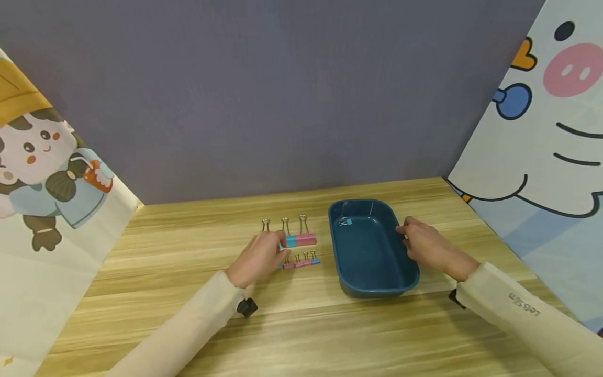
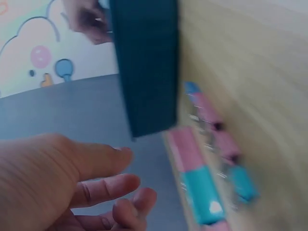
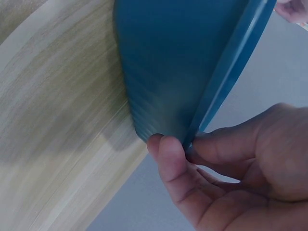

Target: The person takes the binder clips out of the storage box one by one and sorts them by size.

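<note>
A dark blue plastic basin [image 1: 369,251] stands on the table, with one small light-blue binder clip [image 1: 346,222] lying inside near its far left corner. My right hand [image 1: 426,243] pinches the basin's right rim between thumb and fingers, plain in the right wrist view [image 3: 231,163]. Left of the basin, larger pink and blue binder clips [image 1: 306,239] sit side by side with handles upright. Nearer to me runs a row of small binder clips [image 1: 299,264]. Above the left ends of both rows is my left hand [image 1: 259,256], its fingers loosely bent and holding nothing; it hides some clips.
The wood-grain table [image 1: 188,225] ends at a grey back panel [image 1: 282,104]. Cartoon-printed panels stand on the left [image 1: 56,173] and right [image 1: 542,157]. A dark wrist device [image 1: 247,307] shows under the left sleeve.
</note>
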Motion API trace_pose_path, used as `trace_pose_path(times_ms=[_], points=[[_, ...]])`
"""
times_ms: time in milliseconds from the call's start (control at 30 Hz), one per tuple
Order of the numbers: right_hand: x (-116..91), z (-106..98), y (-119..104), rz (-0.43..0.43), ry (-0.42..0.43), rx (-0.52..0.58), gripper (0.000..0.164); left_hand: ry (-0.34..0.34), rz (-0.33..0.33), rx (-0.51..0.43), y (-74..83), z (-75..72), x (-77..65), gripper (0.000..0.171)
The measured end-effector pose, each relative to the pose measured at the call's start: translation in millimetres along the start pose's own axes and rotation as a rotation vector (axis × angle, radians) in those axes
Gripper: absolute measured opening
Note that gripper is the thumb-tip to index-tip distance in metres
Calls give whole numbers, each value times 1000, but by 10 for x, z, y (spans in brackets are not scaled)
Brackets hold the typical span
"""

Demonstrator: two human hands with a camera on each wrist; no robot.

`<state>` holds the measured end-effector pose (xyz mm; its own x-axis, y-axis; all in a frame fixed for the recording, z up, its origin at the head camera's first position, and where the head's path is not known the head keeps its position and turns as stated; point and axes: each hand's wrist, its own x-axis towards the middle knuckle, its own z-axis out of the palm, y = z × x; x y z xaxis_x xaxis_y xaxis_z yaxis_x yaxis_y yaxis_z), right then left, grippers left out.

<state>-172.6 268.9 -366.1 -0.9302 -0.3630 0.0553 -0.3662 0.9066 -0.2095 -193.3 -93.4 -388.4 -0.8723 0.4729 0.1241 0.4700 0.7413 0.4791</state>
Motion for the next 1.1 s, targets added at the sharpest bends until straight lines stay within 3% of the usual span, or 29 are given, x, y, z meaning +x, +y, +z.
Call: trace_pose_path(times_ms=[167, 500, 700, 1100], points=[[-16, -7, -2, 17, -2, 5, 31, 46, 56, -7, 243, -5, 186, 11], [-25, 36, 3, 22, -16, 22, 34, 121, 118, -40, 626, 165, 481, 18], [-34, 44, 9, 13, 7, 17, 32, 80, 113, -67, 806, 207, 631, 22], [-21, 29, 3, 3, 22, 3, 32, 120, 104, -17, 1086, 191, 963, 24]])
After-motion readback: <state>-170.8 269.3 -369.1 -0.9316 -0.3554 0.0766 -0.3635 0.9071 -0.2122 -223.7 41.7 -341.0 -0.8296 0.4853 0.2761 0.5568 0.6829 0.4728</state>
